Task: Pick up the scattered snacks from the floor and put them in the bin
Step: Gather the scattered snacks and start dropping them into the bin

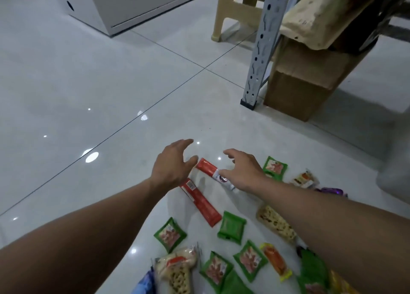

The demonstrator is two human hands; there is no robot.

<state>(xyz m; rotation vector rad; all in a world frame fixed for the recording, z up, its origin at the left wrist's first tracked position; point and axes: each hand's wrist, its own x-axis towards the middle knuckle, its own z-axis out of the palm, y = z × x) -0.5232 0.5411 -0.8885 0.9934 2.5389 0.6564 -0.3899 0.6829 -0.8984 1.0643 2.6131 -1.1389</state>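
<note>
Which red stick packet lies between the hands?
The farther red stick, white end by the right hand; the nearer red stick starts below the left hand.

Both bare forearms stretch forward and angle towards each other. The left hand (175,167) is palm down, fingers loosely spread, thumb tip just beside the far end of the red stick packet (207,167). The right hand (244,171) hovers on the packet's other side, fingers relaxed, thumb over its white end. Contact is unclear.

Dim, glare spots, wide-angle warp.
</note>
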